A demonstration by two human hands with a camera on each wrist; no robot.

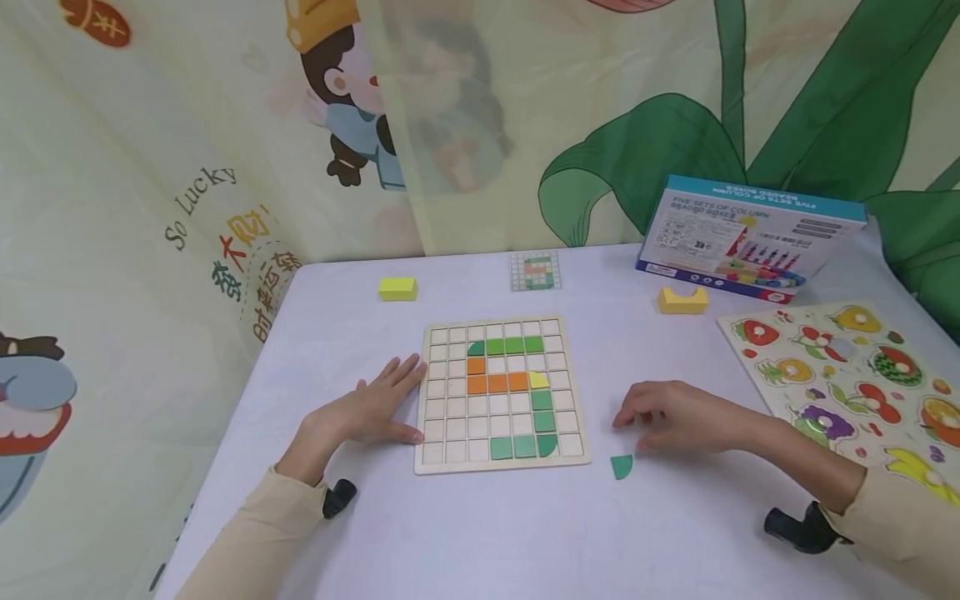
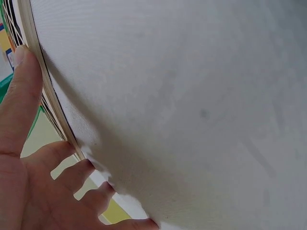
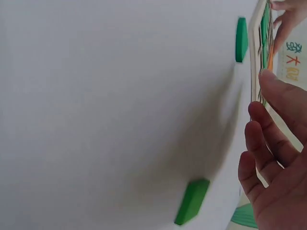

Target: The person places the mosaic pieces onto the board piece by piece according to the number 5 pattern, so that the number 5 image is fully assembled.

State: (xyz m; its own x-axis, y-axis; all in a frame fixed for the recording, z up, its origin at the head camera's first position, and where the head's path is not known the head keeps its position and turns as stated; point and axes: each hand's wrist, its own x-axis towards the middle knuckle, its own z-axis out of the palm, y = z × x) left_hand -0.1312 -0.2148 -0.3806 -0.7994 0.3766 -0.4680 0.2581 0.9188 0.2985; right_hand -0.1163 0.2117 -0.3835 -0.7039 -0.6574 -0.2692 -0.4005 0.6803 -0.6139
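Note:
A wooden grid board (image 1: 457, 451) lies on the table with coloured tiles in some of its squares: light green along the top, orange and a yellow tile in the middle, darker green down the right and along the bottom. My left hand (image 1: 372, 408), fingers spread, touches the board's left edge with thumb and fingertips. To the right of the board my right hand (image 1: 686, 417) hovers with loosely bent fingers and holds nothing. Just below its fingertips lies a green quarter-round tile (image 1: 622, 467). A lighter green tile (image 3: 192, 201) appears in the right wrist view; the hand hides it from the head view.
Behind the board lie a small pattern card (image 1: 536, 271), a yellow block (image 1: 397, 289) and a notched yellow block (image 1: 682, 301). A printed box (image 1: 750, 237) stands at the back right, with a fruit puzzle board (image 1: 780, 379) before it.

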